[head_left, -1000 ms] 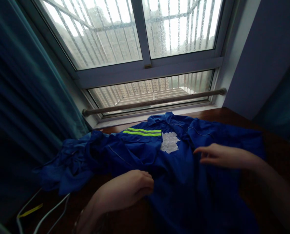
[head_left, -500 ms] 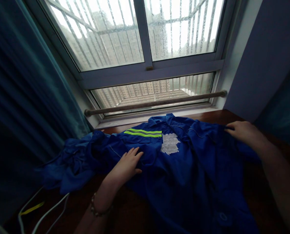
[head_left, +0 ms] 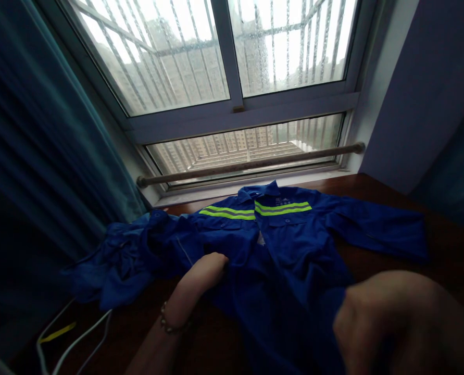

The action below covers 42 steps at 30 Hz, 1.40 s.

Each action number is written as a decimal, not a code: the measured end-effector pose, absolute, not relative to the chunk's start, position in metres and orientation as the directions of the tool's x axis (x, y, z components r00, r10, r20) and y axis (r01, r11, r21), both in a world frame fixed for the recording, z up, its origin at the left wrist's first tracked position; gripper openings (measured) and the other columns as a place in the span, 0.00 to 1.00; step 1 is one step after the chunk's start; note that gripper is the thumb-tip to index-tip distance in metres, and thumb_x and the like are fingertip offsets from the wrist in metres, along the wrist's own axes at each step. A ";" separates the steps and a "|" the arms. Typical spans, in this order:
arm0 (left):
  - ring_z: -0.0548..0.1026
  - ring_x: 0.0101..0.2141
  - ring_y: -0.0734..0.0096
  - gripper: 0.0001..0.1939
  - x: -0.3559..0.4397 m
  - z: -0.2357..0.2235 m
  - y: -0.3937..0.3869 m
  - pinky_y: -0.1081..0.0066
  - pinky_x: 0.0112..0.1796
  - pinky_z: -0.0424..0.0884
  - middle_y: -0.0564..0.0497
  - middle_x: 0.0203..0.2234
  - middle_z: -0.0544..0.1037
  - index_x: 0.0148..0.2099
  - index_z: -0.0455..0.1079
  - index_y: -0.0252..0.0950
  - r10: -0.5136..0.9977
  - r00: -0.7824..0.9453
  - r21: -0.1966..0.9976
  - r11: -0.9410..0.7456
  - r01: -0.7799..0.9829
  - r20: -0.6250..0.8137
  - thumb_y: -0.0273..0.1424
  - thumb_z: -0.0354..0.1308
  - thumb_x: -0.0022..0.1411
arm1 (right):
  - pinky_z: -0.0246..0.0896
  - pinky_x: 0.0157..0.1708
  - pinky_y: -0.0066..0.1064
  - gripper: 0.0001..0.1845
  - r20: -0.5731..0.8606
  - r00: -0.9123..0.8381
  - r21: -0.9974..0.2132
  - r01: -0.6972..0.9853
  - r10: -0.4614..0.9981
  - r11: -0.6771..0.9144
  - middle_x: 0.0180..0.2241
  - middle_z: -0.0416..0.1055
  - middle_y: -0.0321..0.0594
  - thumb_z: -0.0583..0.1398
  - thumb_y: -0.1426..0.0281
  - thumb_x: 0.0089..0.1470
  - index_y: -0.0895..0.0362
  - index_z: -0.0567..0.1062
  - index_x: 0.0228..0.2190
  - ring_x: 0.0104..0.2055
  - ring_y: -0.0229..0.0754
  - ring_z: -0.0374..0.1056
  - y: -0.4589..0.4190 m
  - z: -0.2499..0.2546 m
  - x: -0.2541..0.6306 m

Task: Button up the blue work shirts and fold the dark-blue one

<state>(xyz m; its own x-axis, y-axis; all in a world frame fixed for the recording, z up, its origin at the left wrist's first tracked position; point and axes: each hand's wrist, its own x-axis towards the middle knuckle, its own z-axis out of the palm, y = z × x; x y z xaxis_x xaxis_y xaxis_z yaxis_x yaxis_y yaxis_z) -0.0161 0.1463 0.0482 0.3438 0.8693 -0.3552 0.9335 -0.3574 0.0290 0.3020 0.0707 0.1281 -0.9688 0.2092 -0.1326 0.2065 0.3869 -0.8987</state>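
A blue work jacket (head_left: 290, 260) lies front up on the dark wooden surface, its collar toward the window. Fluorescent yellow reflective stripes (head_left: 282, 209) cross both sides of the chest, and the front edges meet near the middle, with a bit of pale lining showing between them. My left hand (head_left: 209, 266) is closed on the jacket's lower left side; its fingertips are hidden in the cloth. Close to the camera, my right hand (head_left: 388, 312) is blurred, its fingers curled round the jacket's right front edge. The right sleeve (head_left: 384, 229) stretches out flat.
More crumpled blue cloth (head_left: 118, 260) lies at the left, beside a dark curtain (head_left: 60, 130). White cables (head_left: 81, 336) and a yellow strip (head_left: 58, 332) are at the lower left. A rail (head_left: 247, 166) runs across the barred window behind the wooden surface (head_left: 396, 195).
The jacket's right front panel has been folded over toward the middle, covering the white patch and showing its stripe. My right hand came from the sleeve toward the camera; my left hand's fingers closed.
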 end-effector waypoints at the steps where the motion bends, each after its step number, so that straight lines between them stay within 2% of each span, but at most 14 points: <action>1: 0.74 0.33 0.62 0.13 -0.015 0.051 0.144 0.67 0.35 0.67 0.43 0.31 0.76 0.33 0.71 0.35 0.867 0.352 0.026 -0.367 0.930 -0.353 0.23 0.45 0.51 | 0.62 0.33 0.26 0.23 -0.127 -0.934 -0.881 0.261 0.335 0.395 0.31 0.71 0.40 0.55 0.53 0.48 0.56 0.74 0.39 0.35 0.40 0.68 0.081 0.124 0.305; 3: 0.74 0.32 0.63 0.13 -0.011 0.055 0.139 0.69 0.33 0.67 0.44 0.29 0.76 0.32 0.71 0.35 0.844 0.404 0.032 -0.421 0.906 -0.354 0.23 0.46 0.50 | 0.61 0.39 0.30 0.24 -0.062 -0.764 -0.810 0.415 0.642 0.415 0.37 0.70 0.43 0.52 0.56 0.53 0.58 0.69 0.45 0.39 0.41 0.67 0.101 0.107 0.305; 5: 0.74 0.30 0.64 0.13 -0.003 0.055 0.131 0.71 0.30 0.66 0.45 0.28 0.76 0.31 0.72 0.35 0.793 0.487 0.063 -0.501 0.863 -0.366 0.22 0.46 0.49 | 0.56 0.46 0.35 0.26 0.007 -0.618 -0.699 0.559 0.786 0.446 0.44 0.67 0.46 0.53 0.57 0.52 0.57 0.66 0.49 0.46 0.44 0.63 0.116 0.078 0.297; 8: 0.74 0.27 0.64 0.11 0.017 0.044 0.113 0.73 0.25 0.65 0.45 0.26 0.76 0.31 0.72 0.35 0.669 0.604 0.099 -0.631 0.770 -0.434 0.23 0.49 0.47 | 0.45 0.53 0.46 0.34 -0.039 -0.600 -0.553 0.679 0.799 0.483 0.55 0.55 0.47 0.55 0.56 0.50 0.55 0.57 0.56 0.57 0.54 0.47 0.128 0.026 0.277; 11: 0.72 0.22 0.65 0.07 0.041 0.036 0.090 0.74 0.18 0.61 0.44 0.22 0.76 0.28 0.72 0.35 0.462 0.703 0.154 -0.767 0.623 -0.540 0.25 0.54 0.44 | 0.38 0.48 0.63 0.43 -0.202 -0.527 -0.391 0.816 0.826 0.425 0.60 0.43 0.47 0.60 0.54 0.43 0.51 0.51 0.57 0.59 0.68 0.35 0.130 -0.008 0.264; 14: 0.70 0.18 0.66 0.07 0.051 0.048 0.073 0.73 0.14 0.57 0.45 0.21 0.75 0.30 0.72 0.34 0.326 0.751 0.256 -0.799 0.543 -0.575 0.30 0.57 0.45 | 0.41 0.43 0.66 0.45 -0.272 -0.485 -0.303 0.863 0.831 0.404 0.59 0.45 0.50 0.65 0.57 0.36 0.50 0.56 0.55 0.56 0.73 0.41 0.131 -0.009 0.265; 17: 0.71 0.22 0.67 0.11 0.042 0.072 0.086 0.73 0.20 0.61 0.48 0.26 0.76 0.36 0.71 0.37 0.406 0.797 0.367 -0.729 0.578 -0.447 0.35 0.51 0.54 | 0.54 0.42 0.51 0.25 -0.224 -0.548 -0.374 0.812 0.806 0.447 0.47 0.64 0.53 0.61 0.60 0.42 0.57 0.71 0.43 0.47 0.61 0.60 0.145 0.008 0.266; 19: 0.71 0.26 0.69 0.12 0.036 0.078 0.114 0.73 0.27 0.63 0.48 0.27 0.75 0.34 0.70 0.36 0.567 0.753 0.375 -0.653 0.659 -0.335 0.30 0.45 0.58 | 0.58 0.40 0.39 0.16 -0.103 -0.571 -0.470 0.750 0.815 0.466 0.37 0.70 0.49 0.56 0.62 0.48 0.60 0.74 0.35 0.40 0.51 0.65 0.163 0.014 0.257; 21: 0.71 0.28 0.67 0.11 0.037 0.069 0.153 0.70 0.31 0.63 0.45 0.26 0.74 0.29 0.70 0.34 0.799 0.552 0.335 -0.466 0.819 -0.238 0.28 0.46 0.56 | 0.57 0.40 0.32 0.13 0.022 -0.541 -0.557 0.692 0.841 0.460 0.35 0.71 0.47 0.53 0.67 0.51 0.60 0.74 0.34 0.39 0.45 0.66 0.181 0.008 0.239; 23: 0.71 0.32 0.63 0.08 0.045 0.047 0.193 0.70 0.35 0.63 0.41 0.25 0.73 0.24 0.68 0.31 0.974 0.185 0.480 -0.102 0.871 -0.130 0.26 0.51 0.52 | 0.56 0.43 0.31 0.14 0.086 -0.454 -0.589 0.695 0.887 0.412 0.38 0.70 0.48 0.52 0.72 0.49 0.63 0.73 0.36 0.42 0.44 0.64 0.196 -0.006 0.216; 24: 0.71 0.33 0.63 0.08 0.051 0.034 0.210 0.70 0.35 0.63 0.40 0.26 0.73 0.25 0.67 0.30 0.987 0.119 0.523 -0.048 0.851 -0.104 0.28 0.51 0.53 | 0.55 0.44 0.32 0.16 0.115 -0.401 -0.582 0.714 0.909 0.389 0.40 0.69 0.50 0.53 0.71 0.49 0.65 0.71 0.39 0.44 0.45 0.63 0.201 -0.015 0.205; 30: 0.66 0.20 0.75 0.14 0.071 -0.027 0.251 0.75 0.21 0.63 0.51 0.19 0.67 0.33 0.65 0.30 0.991 0.078 0.768 0.034 0.640 -0.108 0.36 0.46 0.59 | 0.47 0.51 0.40 0.39 0.259 -0.302 -0.570 0.719 0.917 0.398 0.50 0.58 0.54 0.59 0.59 0.41 0.68 0.59 0.51 0.52 0.51 0.52 0.212 -0.051 0.184; 36: 0.64 0.19 0.79 0.11 0.064 -0.048 0.247 0.78 0.21 0.62 0.53 0.16 0.66 0.30 0.64 0.31 0.992 0.121 0.917 -0.006 0.400 -0.046 0.35 0.50 0.56 | 0.48 0.52 0.34 0.32 0.330 -0.296 -0.661 0.606 0.896 0.443 0.50 0.60 0.46 0.53 0.77 0.39 0.63 0.62 0.50 0.50 0.45 0.54 0.218 -0.058 0.207; 42: 0.61 0.17 0.79 0.09 0.068 -0.050 0.245 0.77 0.19 0.56 0.56 0.15 0.64 0.30 0.66 0.31 0.986 0.165 0.955 -0.061 0.291 0.013 0.32 0.55 0.48 | 0.52 0.48 0.38 0.22 0.363 -0.218 -0.710 0.566 0.906 0.420 0.42 0.65 0.42 0.54 0.76 0.40 0.58 0.68 0.42 0.46 0.45 0.58 0.222 -0.051 0.212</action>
